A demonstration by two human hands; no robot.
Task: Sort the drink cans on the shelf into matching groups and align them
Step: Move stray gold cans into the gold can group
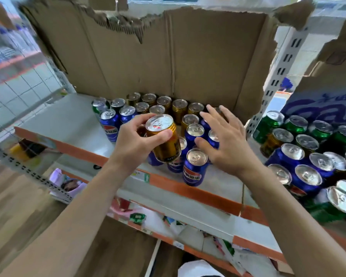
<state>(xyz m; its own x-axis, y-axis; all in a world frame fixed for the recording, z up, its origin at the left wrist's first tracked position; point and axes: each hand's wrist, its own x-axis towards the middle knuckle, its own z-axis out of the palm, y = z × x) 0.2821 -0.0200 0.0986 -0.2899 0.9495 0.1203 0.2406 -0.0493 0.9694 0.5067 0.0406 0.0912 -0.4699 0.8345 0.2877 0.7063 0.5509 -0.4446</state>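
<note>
In the head view, at the centre of the frame, we see the left hand [134,142] gripping a gold metal drink can [166,144]. The can is tilted with its silver lid toward us and is lifted above the cans below it. The thumb lies across the can's side just under the rim, and the curled fingers [143,118] wrap the far side of the rim, so the can sits clamped between them. Just right of it, the right hand [228,146] is spread flat with its fingers apart and straight, hovering over a cluster of blue cola cans [195,168]. We cannot tell whether it touches them. Behind the hands, gold cans [180,106] stand in rows against a torn brown cardboard sheet [188,56], with green cans [99,105] at their left end. All stand on a white shelf board [78,120] with an orange front edge. At the right of the frame, mixed green and blue cans [308,148] crowd the neighbouring bay.
</note>
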